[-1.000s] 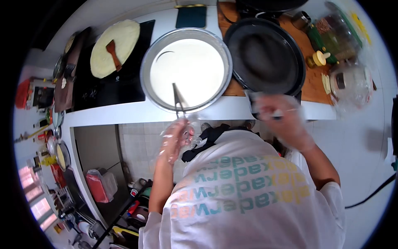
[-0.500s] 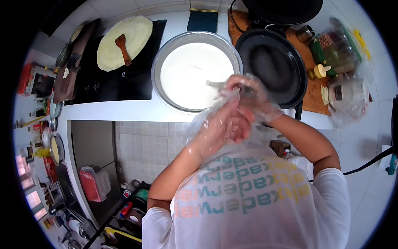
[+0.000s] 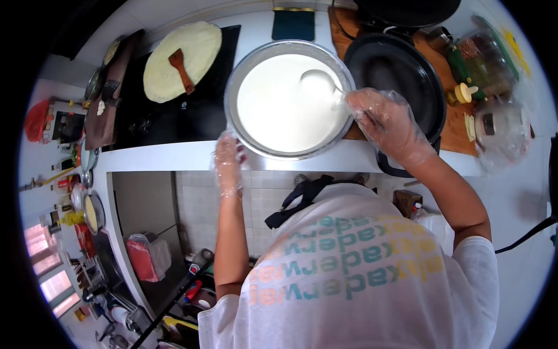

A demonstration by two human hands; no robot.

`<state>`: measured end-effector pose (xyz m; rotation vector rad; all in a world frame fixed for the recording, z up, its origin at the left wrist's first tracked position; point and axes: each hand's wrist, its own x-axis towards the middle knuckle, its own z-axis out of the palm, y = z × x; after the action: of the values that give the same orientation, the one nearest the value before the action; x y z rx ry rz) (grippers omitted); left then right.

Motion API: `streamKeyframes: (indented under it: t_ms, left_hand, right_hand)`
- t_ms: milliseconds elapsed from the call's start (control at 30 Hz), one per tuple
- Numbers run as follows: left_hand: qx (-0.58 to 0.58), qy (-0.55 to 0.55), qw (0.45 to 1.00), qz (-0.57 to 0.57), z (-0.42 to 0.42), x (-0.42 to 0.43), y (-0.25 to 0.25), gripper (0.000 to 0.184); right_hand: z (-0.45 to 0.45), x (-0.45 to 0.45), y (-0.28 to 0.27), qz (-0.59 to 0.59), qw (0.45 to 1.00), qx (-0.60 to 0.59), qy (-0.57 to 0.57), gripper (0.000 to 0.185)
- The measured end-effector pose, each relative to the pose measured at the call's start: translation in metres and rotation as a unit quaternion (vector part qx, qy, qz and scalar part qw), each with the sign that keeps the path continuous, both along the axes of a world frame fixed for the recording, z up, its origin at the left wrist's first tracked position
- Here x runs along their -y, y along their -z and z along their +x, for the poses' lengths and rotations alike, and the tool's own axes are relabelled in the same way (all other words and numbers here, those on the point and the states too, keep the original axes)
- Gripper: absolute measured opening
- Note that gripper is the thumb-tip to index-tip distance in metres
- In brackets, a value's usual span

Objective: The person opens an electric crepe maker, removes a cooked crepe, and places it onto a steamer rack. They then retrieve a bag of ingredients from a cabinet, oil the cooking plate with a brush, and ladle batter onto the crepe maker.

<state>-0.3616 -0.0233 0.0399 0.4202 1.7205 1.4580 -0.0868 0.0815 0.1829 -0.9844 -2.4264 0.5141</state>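
A large metal basin (image 3: 232, 119) full of smooth white batter (image 3: 276, 110) stands on the counter in front of me. My right hand (image 3: 386, 121), in a clear plastic glove, is closed around the handle of a ladle (image 3: 318, 83) at the basin's right rim. The ladle's bowl lies in the batter, partly covered. At the basin's lower left side is my left hand (image 3: 228, 161), gloved too. Its fingers are loosely bent and apart, with nothing visible in them; whether they touch the basin is unclear.
A black pan (image 3: 395, 75) sits right of the basin on a wooden board (image 3: 459, 136). To the left, a pale round flatbread (image 3: 165, 64) with a wooden spatula (image 3: 181, 71) lies over the black cooktop (image 3: 174, 125). Jars and a bagged container (image 3: 503, 131) stand far right.
My hands were together at the basin's front right edge and have separated. The left went to the basin's lower left, the right to its right rim with the ladle. The view shifted slightly.
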Motion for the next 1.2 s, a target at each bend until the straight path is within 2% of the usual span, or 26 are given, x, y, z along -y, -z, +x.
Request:
streamKeyframes:
  t_ms: [33, 67, 200, 300, 400, 633, 733, 767, 967, 1067, 1100, 1200]
  left_hand:
    - [0.016, 0.039, 0.999, -0.014, 0.000, -0.001, 0.000, 0.046]
    - [0.022, 0.032, 0.999, -0.011, 0.005, -0.002, 0.001, 0.049]
    - [0.083, 0.047, 0.995, -0.009, 0.011, -0.006, -0.001, 0.049]
    - [0.090, 0.059, 0.994, 0.003, 0.011, -0.006, -0.002, 0.048]
    - [0.093, 0.067, 0.993, 0.018, 0.010, -0.004, -0.003, 0.048]
    - [0.097, 0.062, 0.993, 0.010, 0.011, -0.006, -0.005, 0.049]
    - [0.100, 0.047, 0.994, 0.009, 0.014, -0.006, -0.009, 0.051]
    - [0.102, 0.041, 0.994, 0.013, 0.014, -0.007, -0.009, 0.053]
    - [0.099, 0.017, 0.995, 0.008, 0.016, -0.006, -0.009, 0.051]
    - [0.099, 0.024, 0.995, 0.001, 0.015, -0.007, -0.011, 0.051]
    - [0.099, 0.019, 0.995, -0.003, 0.016, -0.007, -0.012, 0.050]
    - [0.099, 0.019, 0.995, -0.010, 0.016, -0.006, -0.009, 0.057]
  right_hand:
    - [-0.002, -0.003, 0.004, 0.011, 1.000, -0.006, -0.005, 0.022]
    - [-0.004, -0.007, 0.012, 0.022, 1.000, -0.012, -0.008, 0.023]
    - [-0.025, -0.018, 0.036, 0.050, 0.997, -0.051, -0.008, 0.020]
    - [-0.040, -0.025, 0.054, -0.008, 0.994, -0.109, -0.002, 0.021]
    - [-0.049, -0.028, 0.062, -0.174, 0.967, -0.187, -0.024, 0.022]
    - [-0.037, -0.004, 0.057, -0.224, 0.955, -0.166, -0.097, 0.022]
    - [-0.023, 0.005, 0.035, -0.260, 0.957, -0.091, -0.092, 0.022]
    - [-0.017, 0.007, 0.038, -0.287, 0.947, -0.113, -0.092, 0.022]
    - [0.029, 0.005, 0.006, -0.273, 0.956, -0.040, -0.096, 0.022]
    - [0.045, -0.002, -0.007, -0.144, 0.982, 0.035, -0.119, 0.024]
    - [0.047, -0.002, -0.010, -0.179, 0.979, 0.036, -0.094, 0.024]
    - [0.044, -0.010, -0.011, -0.092, 0.988, 0.093, -0.085, 0.025]
